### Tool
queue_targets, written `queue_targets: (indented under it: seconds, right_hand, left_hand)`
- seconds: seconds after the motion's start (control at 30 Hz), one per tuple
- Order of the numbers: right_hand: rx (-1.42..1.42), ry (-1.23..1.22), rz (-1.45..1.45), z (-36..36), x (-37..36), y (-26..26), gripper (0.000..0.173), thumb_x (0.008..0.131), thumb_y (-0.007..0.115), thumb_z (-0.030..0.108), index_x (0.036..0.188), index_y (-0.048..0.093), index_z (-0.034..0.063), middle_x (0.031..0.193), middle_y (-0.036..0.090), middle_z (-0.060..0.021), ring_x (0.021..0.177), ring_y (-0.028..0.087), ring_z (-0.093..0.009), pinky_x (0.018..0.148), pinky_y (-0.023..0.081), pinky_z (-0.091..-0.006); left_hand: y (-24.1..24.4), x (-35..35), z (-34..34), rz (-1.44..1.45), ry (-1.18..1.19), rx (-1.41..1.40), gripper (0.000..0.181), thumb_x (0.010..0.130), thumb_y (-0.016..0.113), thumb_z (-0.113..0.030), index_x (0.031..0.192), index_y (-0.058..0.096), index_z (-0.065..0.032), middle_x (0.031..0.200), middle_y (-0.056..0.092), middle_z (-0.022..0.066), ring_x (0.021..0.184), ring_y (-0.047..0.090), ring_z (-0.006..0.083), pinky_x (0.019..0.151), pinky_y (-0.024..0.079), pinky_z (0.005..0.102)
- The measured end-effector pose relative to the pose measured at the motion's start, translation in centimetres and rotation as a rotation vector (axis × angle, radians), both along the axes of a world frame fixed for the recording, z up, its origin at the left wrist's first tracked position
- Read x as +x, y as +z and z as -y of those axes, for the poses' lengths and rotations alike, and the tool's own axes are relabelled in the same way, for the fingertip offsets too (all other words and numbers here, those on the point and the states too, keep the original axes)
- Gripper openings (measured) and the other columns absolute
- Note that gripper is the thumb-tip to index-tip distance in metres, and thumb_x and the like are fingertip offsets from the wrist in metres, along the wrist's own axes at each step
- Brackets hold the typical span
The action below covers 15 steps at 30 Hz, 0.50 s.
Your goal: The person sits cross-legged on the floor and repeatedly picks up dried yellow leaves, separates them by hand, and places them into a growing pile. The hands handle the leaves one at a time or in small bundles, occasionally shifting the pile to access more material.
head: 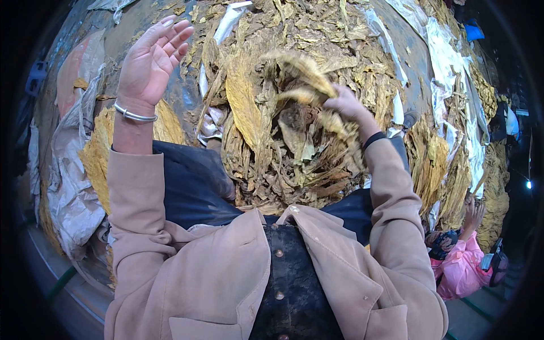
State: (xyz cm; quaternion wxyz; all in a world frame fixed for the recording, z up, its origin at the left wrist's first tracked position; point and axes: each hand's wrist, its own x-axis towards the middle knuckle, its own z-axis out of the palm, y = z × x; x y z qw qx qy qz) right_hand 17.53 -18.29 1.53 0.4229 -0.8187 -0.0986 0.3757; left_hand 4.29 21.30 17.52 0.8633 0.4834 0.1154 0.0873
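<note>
A heap of dried tobacco leaves (255, 165) lies before me, between my legs. My right hand (346, 102) grips a few dried tobacco leaves (310, 76) by one end above the heap, and they are blurred. Raised at the left, my left hand (146, 63) has its palm up and its fingers apart, with nothing in it. A broad yellow leaf (243, 102) rests on the left side of the heap. Below my left wrist, larger yellow leaves (100, 153) lie beside my leg.
White plastic sacking (76, 191) lies crumpled at the left. More white sheeting (446, 80) runs along the right, beside bundled leaves (429, 161). A person in a pink top (461, 267) sits at the lower right, one hand (472, 214) near the leaves. A blue object (474, 30) stands at the upper right.
</note>
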Motion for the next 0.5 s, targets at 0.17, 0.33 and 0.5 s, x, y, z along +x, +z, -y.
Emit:
queue_targets:
  seconds: [0.17,0.33,0.5]
  right_hand:
    - [0.013,-0.073,0.322,3.1,11.1,2.8,0.041,0.064,0.067,0.016,0.103,0.060,0.0040,0.084,0.062,-0.0038,0.076,0.057,-0.015,0.071,0.046,-0.0278]
    - [0.331,-0.334,0.341,3.8,17.0,9.7,0.033,0.073,0.065,0.009,0.102,0.059,-0.0035,0.085,0.064,-0.0083,0.069,0.061,-0.014,0.065,0.051,-0.0253]
    - [-0.568,-0.125,0.456,7.3,19.2,0.7,0.058,0.072,0.068,0.036,0.112,0.057,-0.0040,0.097,0.064,-0.0206,0.094,0.061,-0.029,0.084,0.049,-0.0390]
  left_hand:
    - [-0.3,1.0,0.7,0.013,-0.041,0.010,0.040,0.090,0.052,-0.017,0.123,0.041,0.0026,0.122,0.049,0.0177,0.108,0.051,0.0207,0.085,0.046,0.0293]
    - [0.2,1.0,1.1,-0.013,-0.014,0.065,0.039,0.091,0.051,-0.018,0.123,0.042,0.0024,0.122,0.048,0.0177,0.107,0.051,0.0202,0.084,0.046,0.0284]
    - [-0.3,2.6,1.9,-0.048,-0.053,0.084,0.038,0.091,0.051,-0.019,0.123,0.043,0.0011,0.122,0.049,0.0154,0.106,0.052,0.0186,0.083,0.046,0.0272]
